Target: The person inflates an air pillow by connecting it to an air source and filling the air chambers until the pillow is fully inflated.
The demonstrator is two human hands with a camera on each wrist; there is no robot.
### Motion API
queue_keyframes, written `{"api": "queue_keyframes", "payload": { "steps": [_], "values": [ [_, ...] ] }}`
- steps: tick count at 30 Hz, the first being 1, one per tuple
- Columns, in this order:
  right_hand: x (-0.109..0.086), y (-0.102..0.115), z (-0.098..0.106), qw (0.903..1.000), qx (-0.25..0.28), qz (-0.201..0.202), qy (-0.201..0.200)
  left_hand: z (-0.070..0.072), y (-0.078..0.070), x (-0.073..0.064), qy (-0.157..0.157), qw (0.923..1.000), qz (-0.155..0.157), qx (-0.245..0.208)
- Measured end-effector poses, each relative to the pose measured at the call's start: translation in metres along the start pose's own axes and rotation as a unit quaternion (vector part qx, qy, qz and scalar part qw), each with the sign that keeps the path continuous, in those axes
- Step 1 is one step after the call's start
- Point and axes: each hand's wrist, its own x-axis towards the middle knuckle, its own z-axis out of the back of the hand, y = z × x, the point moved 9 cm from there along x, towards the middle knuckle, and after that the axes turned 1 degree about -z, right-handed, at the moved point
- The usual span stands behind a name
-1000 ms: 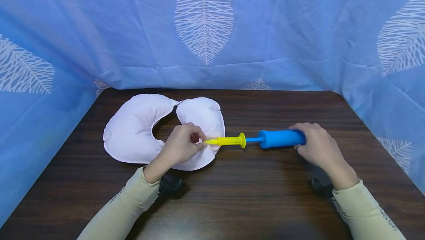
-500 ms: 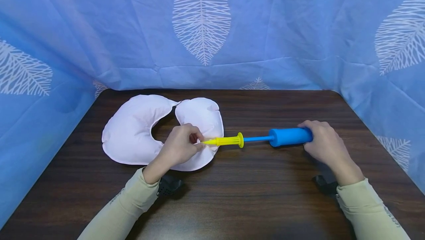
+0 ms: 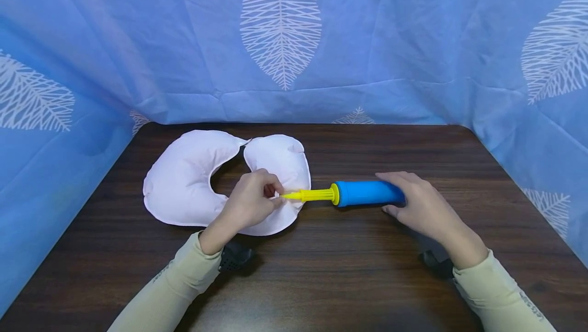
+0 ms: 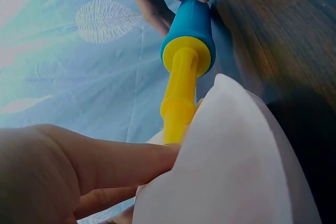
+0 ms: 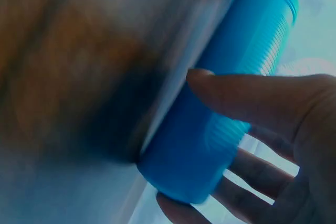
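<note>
A pale pink inflatable neck pillow (image 3: 179, 184) lies on the left half of the table, plump and curved in a ring. A hand pump (image 3: 365, 193) with a blue barrel and a yellow nozzle (image 3: 317, 195) points left at the pillow's near right lobe. My left hand (image 3: 252, 196) pinches at the nozzle's tip against the pillow; the valve itself is hidden by the fingers. Around the outer end of the blue barrel my right hand (image 3: 420, 207) curls, thumb (image 5: 231, 93) on one side and fingers on the other. The barrel sits against the yellow flange, with no rod showing.
The dark wooden table (image 3: 349, 270) carries the pillow and pump. Behind and at both sides hangs a blue curtain (image 3: 390, 41) with white leaf prints. A black wrist device (image 3: 235, 257) shows under the left wrist.
The blue barrel first slid right, baring more of its rod, then moved left until it met the yellow flange. My right hand went with it; the left hand stayed at the pillow.
</note>
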Motion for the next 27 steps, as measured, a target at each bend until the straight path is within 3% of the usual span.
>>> {"api": "queue_keyframes", "payload": {
  "steps": [6,14,27],
  "values": [
    [-0.002,0.004,-0.003,0.9993,-0.035,0.003,-0.011,-0.002,0.000,0.000,0.005,1.0000,0.003,0.002],
    [-0.001,-0.005,0.002,0.9994,-0.029,-0.009,-0.013,-0.002,-0.003,0.000,0.008,0.9999,-0.010,-0.002],
    [-0.004,-0.061,0.020,0.9958,-0.073,-0.049,-0.027,-0.001,-0.002,0.000,0.011,0.9999,-0.007,-0.007]
  ]
}}
